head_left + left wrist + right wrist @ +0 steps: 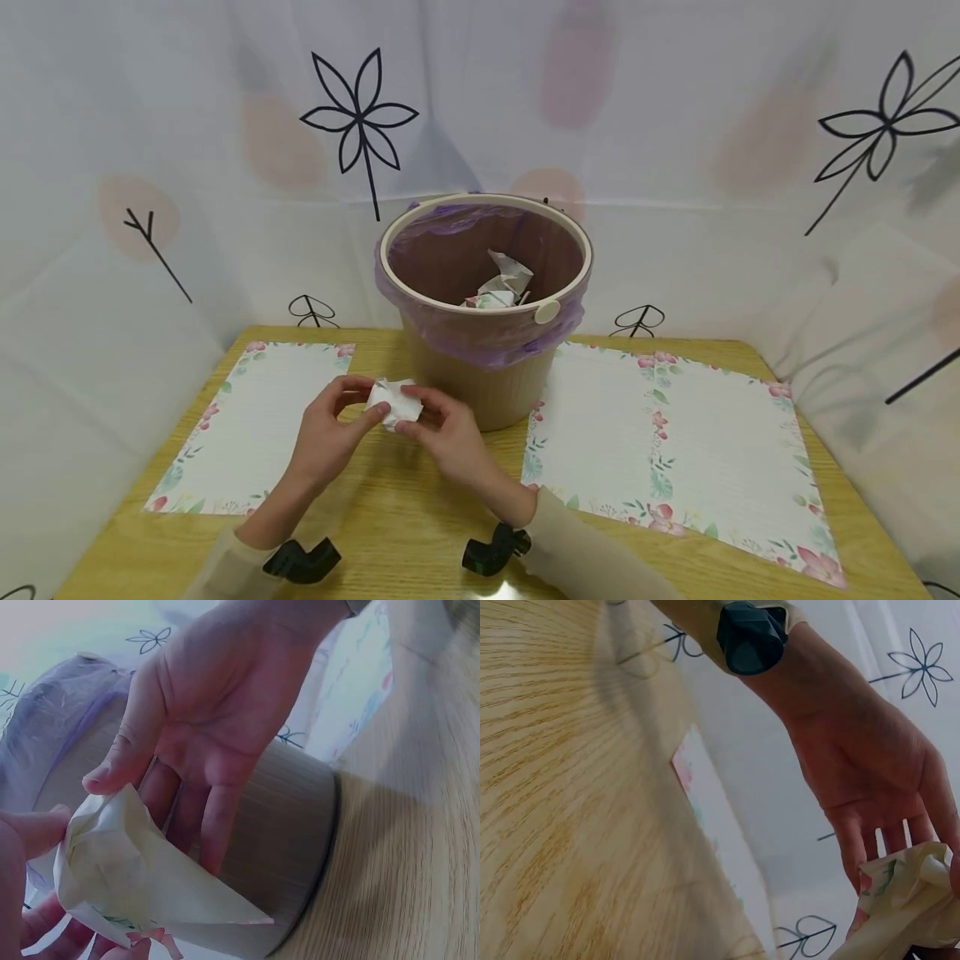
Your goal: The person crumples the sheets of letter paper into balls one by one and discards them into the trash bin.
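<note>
A crumpled, folded piece of white paper (397,406) is between my two hands, low in front of the bin. My left hand (330,433) pinches its left side between thumb and fingers, and my right hand (456,437) pinches the right side. Printed green and pink marks show on the crumpled paper (120,862) in the left wrist view, where one corner sticks out. Just behind the hands stands a beige bin (480,392) with a purple liner bag (495,342) folded over its rim. Inside it lie crumpled paper scraps (504,279).
A flower-bordered sheet (277,408) lies on the left of the wooden table (390,517). On the right lie two similar sheets side by side, an inner sheet (600,433) and an outer sheet (735,450). A patterned white cloth (480,108) hangs around the table.
</note>
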Motion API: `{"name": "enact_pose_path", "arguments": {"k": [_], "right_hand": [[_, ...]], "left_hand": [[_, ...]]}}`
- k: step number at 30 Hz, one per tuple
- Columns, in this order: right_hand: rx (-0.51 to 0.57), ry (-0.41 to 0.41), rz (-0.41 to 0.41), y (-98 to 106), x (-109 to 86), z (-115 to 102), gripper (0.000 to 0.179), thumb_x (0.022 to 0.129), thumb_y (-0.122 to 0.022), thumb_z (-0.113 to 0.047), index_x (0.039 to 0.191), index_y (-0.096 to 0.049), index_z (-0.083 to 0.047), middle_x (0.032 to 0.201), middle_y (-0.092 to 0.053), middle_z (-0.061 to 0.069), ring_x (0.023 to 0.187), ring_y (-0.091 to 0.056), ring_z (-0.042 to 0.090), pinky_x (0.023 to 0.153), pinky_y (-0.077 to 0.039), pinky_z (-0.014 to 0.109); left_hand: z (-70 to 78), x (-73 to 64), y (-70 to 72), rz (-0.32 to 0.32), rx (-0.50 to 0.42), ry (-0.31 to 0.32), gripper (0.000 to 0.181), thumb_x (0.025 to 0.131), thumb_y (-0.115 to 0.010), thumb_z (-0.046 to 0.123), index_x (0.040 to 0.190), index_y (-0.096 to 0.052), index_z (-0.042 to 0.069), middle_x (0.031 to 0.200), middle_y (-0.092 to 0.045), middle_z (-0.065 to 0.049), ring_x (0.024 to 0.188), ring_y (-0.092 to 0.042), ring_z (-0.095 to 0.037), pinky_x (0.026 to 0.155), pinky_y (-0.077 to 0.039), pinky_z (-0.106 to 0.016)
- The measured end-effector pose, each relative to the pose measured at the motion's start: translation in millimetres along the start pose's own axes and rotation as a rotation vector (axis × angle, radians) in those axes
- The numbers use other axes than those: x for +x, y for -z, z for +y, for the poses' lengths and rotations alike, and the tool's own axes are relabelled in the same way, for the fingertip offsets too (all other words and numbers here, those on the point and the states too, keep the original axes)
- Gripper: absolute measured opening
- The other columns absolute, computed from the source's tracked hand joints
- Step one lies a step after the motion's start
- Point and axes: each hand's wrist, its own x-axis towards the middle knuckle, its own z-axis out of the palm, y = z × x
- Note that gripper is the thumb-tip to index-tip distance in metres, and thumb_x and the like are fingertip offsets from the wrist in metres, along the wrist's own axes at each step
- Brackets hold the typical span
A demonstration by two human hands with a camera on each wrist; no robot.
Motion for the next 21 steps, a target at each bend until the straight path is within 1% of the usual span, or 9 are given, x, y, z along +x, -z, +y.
{"name": "enact_pose_path", "arguments": {"k": [2, 5, 7, 10, 12, 15, 18, 21], "right_hand": [[0.003, 0.003, 0.005, -1.2, -0.2, -0.7, 0.042, 0.090, -0.069, 0.004, 0.131, -0.060, 0.003, 0.126, -0.062, 0.021, 0.110, -0.063, 0.025, 0.088, -0.054, 0.029], [0.006, -0.003, 0.012, -2.9, -0.2, -1.0, 0.044, 0.089, -0.070, 0.006, 0.131, -0.060, 0.002, 0.127, -0.062, 0.020, 0.111, -0.062, 0.024, 0.087, -0.054, 0.029], [-0.002, -0.007, 0.018, -3.5, -0.7, -0.5, 0.045, 0.088, -0.071, 0.007, 0.131, -0.060, 0.001, 0.125, -0.064, 0.020, 0.110, -0.062, 0.022, 0.086, -0.055, 0.028], [-0.007, -0.022, 0.022, -3.5, -1.5, 1.8, 0.045, 0.087, -0.071, 0.008, 0.130, -0.058, 0.001, 0.122, -0.066, 0.020, 0.108, -0.064, 0.022, 0.084, -0.055, 0.026], [-0.001, -0.030, 0.023, -2.7, -2.0, 4.1, 0.045, 0.087, -0.070, 0.009, 0.129, -0.057, 0.002, 0.122, -0.066, 0.020, 0.107, -0.064, 0.022, 0.084, -0.055, 0.026], [0.005, -0.034, 0.019, -1.5, -2.1, 7.1, 0.043, 0.087, -0.070, 0.010, 0.128, -0.056, 0.003, 0.122, -0.066, 0.020, 0.106, -0.065, 0.024, 0.083, -0.055, 0.027], [0.005, -0.032, 0.009, -0.9, -2.0, 8.0, 0.043, 0.087, -0.070, 0.009, 0.128, -0.056, 0.003, 0.123, -0.066, 0.020, 0.106, -0.066, 0.025, 0.083, -0.055, 0.027], [0.005, -0.022, -0.020, 0.1, -2.4, 8.3, 0.045, 0.087, -0.070, 0.010, 0.128, -0.054, 0.004, 0.125, -0.065, 0.021, 0.109, -0.066, 0.028, 0.084, -0.055, 0.029]], "left_hand": [[0.6, 0.0, -0.3, -0.007, -0.008, 0.019, 0.046, 0.089, -0.077, 0.029, 0.126, -0.059, 0.009, 0.124, -0.062, -0.003, 0.113, -0.059, -0.020, 0.088, -0.046, -0.019], [1.5, 0.0, -1.1, -0.020, -0.045, 0.039, 0.049, 0.089, -0.078, 0.026, 0.130, -0.057, 0.009, 0.128, -0.060, -0.005, 0.115, -0.058, -0.022, 0.090, -0.047, -0.020], [2.1, 0.5, -1.2, -0.030, -0.072, 0.053, 0.050, 0.088, -0.079, 0.024, 0.131, -0.057, 0.009, 0.127, -0.060, -0.007, 0.114, -0.059, -0.023, 0.088, -0.049, -0.022], [3.2, 1.8, -1.2, -0.049, -0.105, 0.084, 0.052, 0.086, -0.081, 0.023, 0.132, -0.058, 0.013, 0.121, -0.062, -0.010, 0.109, -0.061, -0.026, 0.081, -0.053, -0.025], [3.5, 2.6, -0.8, -0.068, -0.112, 0.093, 0.052, 0.085, -0.081, 0.023, 0.132, -0.060, 0.015, 0.118, -0.062, -0.011, 0.106, -0.062, -0.027, 0.077, -0.054, -0.028], [3.0, 3.8, 0.2, -0.100, -0.099, 0.077, 0.051, 0.086, -0.081, 0.022, 0.133, -0.061, 0.015, 0.122, -0.061, -0.011, 0.107, -0.061, -0.029, 0.076, -0.054, -0.031], [1.1, 4.8, 1.3, -0.120, -0.062, 0.056, 0.048, 0.086, -0.081, 0.024, 0.129, -0.062, 0.015, 0.127, -0.058, -0.008, 0.110, -0.059, -0.029, 0.077, -0.054, -0.034], [-0.3, 4.5, 0.9, -0.141, -0.041, 0.036, 0.047, 0.083, -0.083, 0.023, 0.125, -0.063, 0.015, 0.127, -0.057, -0.006, 0.110, -0.056, -0.027, 0.080, -0.052, -0.038]]}}
